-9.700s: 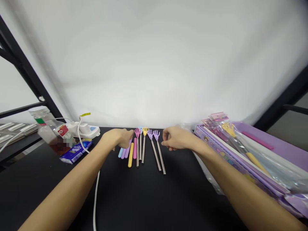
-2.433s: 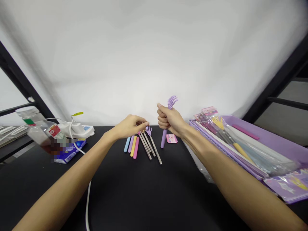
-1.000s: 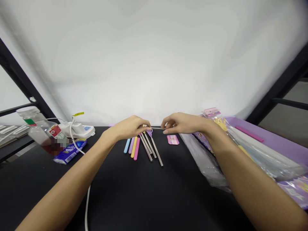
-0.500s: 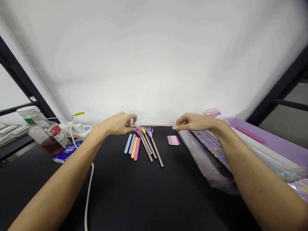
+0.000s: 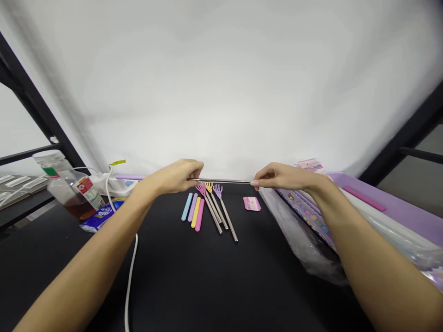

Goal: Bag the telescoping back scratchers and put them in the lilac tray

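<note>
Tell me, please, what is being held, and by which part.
A thin steel rod, held level between the left hand and right hand, pinching its visible ends.

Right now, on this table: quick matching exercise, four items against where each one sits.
Items:
1. steel rod
2. pink card
3. pastel plastic sticks
4. plastic bottle

Places:
A. far left, beside the white power strip
B. held level between the left hand and right hand
C. on the black table, right of the claw-headed back scratchers
D. side by side, left of the claw-headed back scratchers

Pairs: 1-B, 2-C, 3-D, 4-A
</note>
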A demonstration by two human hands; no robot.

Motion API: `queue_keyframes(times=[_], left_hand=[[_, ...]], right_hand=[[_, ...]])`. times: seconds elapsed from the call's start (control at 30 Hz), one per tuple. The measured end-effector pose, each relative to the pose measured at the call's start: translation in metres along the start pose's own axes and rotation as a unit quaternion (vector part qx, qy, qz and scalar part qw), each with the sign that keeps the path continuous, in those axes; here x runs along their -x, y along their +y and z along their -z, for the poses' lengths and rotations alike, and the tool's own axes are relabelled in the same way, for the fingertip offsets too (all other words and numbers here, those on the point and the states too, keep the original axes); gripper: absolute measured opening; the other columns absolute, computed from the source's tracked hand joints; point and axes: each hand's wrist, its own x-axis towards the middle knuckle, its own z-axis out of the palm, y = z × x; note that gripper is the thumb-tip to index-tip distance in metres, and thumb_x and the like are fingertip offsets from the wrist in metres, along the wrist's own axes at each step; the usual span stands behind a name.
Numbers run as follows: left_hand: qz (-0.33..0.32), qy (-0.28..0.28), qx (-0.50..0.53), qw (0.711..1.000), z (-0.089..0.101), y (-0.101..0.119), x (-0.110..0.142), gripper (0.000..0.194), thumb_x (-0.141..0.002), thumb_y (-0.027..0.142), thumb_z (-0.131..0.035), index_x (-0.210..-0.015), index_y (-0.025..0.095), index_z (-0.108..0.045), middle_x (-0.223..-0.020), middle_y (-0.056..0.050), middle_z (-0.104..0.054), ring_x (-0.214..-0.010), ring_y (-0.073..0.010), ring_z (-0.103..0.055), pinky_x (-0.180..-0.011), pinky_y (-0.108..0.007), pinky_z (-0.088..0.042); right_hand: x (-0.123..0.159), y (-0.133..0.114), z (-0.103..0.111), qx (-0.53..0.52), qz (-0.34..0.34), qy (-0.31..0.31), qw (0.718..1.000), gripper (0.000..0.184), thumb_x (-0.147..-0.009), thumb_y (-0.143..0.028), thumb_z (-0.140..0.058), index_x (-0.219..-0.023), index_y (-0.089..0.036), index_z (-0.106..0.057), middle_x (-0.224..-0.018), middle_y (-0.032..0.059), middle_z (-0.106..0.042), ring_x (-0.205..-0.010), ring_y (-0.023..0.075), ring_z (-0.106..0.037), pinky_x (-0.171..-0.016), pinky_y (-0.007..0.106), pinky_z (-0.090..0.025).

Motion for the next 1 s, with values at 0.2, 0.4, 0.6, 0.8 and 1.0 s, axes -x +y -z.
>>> queue_keyframes(times=[0.2,0.4,0.6,0.8,1.0], left_hand=[[-0.016,-0.028,-0.036,0.999,-0.011,0.021,-0.013,0.027,-0.097,0.038,-0.045,-0.107,0.022,-0.064,-0.092,-0.006,-0.067,-0.075,-0.0178,-0.059,-0.064,-0.027,-0.037],[-0.016,-0.001,-0.035,0.999,-0.008,0.012,-0.01,0.026,-0.096,0.035,-0.051,-0.093,0.02,-0.072,-0.082,-0.005,-0.073,-0.071,-0.0175,-0.063,-0.066,-0.027,-0.039],[0.015,0.019,-0.08,0.997,-0.003,0.0,-0.009,0.019,-0.089,0.029,-0.06,-0.086,0.021,-0.077,-0.074,-0.004,-0.074,-0.066,-0.0184,-0.064,-0.064,-0.028,-0.04],[0.041,0.03,-0.111,0.992,-0.002,-0.001,-0.01,0.015,-0.084,0.027,-0.064,-0.085,0.022,-0.077,-0.072,-0.004,-0.074,-0.064,-0.0183,-0.063,-0.063,-0.028,-0.04],[0.061,0.02,-0.122,0.99,-0.005,-0.011,-0.005,0.013,-0.082,0.026,-0.063,-0.084,0.022,-0.075,-0.073,-0.003,-0.073,-0.066,-0.0185,-0.063,-0.061,-0.028,-0.038]], right_hand=[[-0.006,-0.011,-0.008,-0.011,0.005,0.029,1.0,0.05,-0.075,-0.065,-0.064,-0.079,-0.015,-0.069,-0.068,0.0002,-0.055,-0.066,0.0143,-0.043,-0.06,0.029,-0.03],[0.0,0.002,-0.006,-0.16,-0.056,0.01,0.985,0.066,-0.085,-0.077,-0.042,-0.07,-0.015,-0.062,-0.055,-0.0018,-0.045,-0.051,0.0103,-0.032,-0.053,0.028,-0.028],[0.001,0.007,-0.003,-0.201,-0.112,0.039,0.972,0.078,-0.082,-0.085,-0.03,-0.065,-0.016,-0.062,-0.052,0.0024,-0.05,-0.046,0.0107,-0.036,-0.048,0.028,-0.029],[0.005,0.001,0.002,-0.167,-0.146,0.026,0.975,0.08,-0.081,-0.087,-0.025,-0.064,-0.018,-0.061,-0.062,0.0099,-0.064,-0.058,0.0187,-0.057,-0.062,0.033,-0.043],[0.01,0.018,0.007,-0.178,-0.153,0.01,0.972,0.076,-0.081,-0.086,-0.028,-0.078,-0.02,-0.064,-0.064,0.0066,-0.063,-0.058,0.0186,-0.053,-0.06,0.033,-0.041]])
